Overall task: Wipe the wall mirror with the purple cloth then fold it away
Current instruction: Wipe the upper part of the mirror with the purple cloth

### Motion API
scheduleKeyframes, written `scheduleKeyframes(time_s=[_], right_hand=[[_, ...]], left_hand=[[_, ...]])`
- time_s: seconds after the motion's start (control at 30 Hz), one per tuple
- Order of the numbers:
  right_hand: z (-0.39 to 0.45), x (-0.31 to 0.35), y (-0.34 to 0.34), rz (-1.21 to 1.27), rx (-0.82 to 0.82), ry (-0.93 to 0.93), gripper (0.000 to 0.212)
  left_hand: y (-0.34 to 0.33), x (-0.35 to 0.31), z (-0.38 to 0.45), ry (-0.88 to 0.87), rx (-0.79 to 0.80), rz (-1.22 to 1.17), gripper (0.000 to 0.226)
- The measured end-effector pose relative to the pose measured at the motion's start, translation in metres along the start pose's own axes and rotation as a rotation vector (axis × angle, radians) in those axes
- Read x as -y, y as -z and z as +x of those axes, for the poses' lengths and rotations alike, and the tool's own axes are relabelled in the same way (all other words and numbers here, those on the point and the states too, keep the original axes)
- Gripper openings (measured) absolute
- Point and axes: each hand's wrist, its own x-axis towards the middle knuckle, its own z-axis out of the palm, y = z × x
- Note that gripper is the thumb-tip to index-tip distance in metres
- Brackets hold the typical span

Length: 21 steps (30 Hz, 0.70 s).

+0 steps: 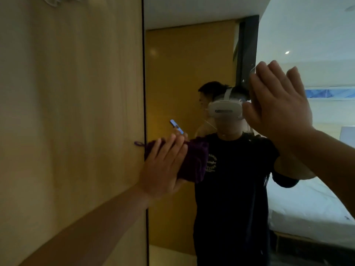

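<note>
Purple cloth point(194, 160) x1, hands x2.

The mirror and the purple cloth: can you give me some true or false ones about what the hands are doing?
1. The left hand presses the purple cloth flat against the mirror. True.
2. The right hand holds the cloth. False: it is bare, its open palm on the glass, higher up.
3. The cloth is near the mirror's left edge, beside the wooden wall panel. True.
4. The cloth is already folded away. False: it is on the glass, under the left hand.
5. A bed shows in the mirror. True.
6. The cloth is yellow. False: it is dark purple.
</note>
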Motion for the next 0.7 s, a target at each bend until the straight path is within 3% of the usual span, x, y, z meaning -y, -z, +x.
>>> scheduleKeyframes(time_s=[0.17,0.3,0.5,0.6,0.7], right_hand=[[-0.011,-0.007,0.011,0.053,0.017,0.007,0.058],[-0.025,-0.039,0.02,0.029,-0.057,-0.085,0.05],[-0.035,-0.07,0.023,-0.009,-0.018,-0.143,0.055],[-0.035,-0.073,0.019,-0.03,-0.031,-0.128,0.056],[-0.037,-0.077,0.014,-0.034,-0.049,-0.113,0.054]], left_hand=[[-0.014,-0.053,-0.092,-0.083,0.106,0.05,0.075],[-0.009,-0.045,-0.077,-0.104,0.113,0.014,0.068],[0.029,0.007,0.101,0.211,-0.104,-0.237,0.051],[0.055,0.033,0.215,0.367,-0.23,-0.19,0.049],[0.075,0.054,0.306,0.397,-0.33,-0.051,0.053]])
